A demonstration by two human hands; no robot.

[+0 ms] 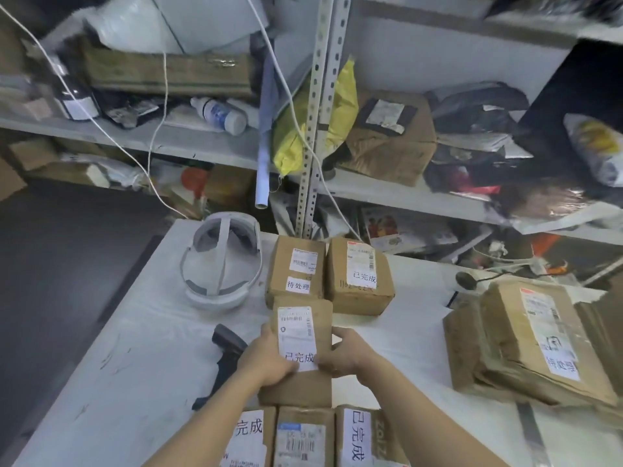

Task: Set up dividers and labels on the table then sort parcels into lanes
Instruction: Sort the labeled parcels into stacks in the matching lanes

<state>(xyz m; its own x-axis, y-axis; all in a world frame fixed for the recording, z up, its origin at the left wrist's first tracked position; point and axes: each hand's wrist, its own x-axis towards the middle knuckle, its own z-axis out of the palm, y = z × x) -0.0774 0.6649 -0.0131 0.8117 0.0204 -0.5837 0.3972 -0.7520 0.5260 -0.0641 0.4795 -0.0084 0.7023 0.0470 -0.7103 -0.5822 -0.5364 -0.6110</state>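
A brown cardboard parcel (322, 326) with a white shipping label and a printed tag sits in the middle of the white table (141, 338). My left hand (266, 360) grips its left side and my right hand (347, 355) its right side, thumbs on the tag. Behind it stand two more labelled parcels, one on the left (296, 273) and one on the right (359, 281), side by side. Three labelled parcels (303, 436) lie in a row at the near edge, partly hidden by my arms. A stack of large flat parcels (529, 342) rests at the right.
A white headset (220, 264) lies at the table's back left. A black handheld scanner (226, 352) lies left of my left hand. Cluttered metal shelves (404, 193) with boxes, bags and cables stand behind the table. The dark floor (67, 264) shows at left.
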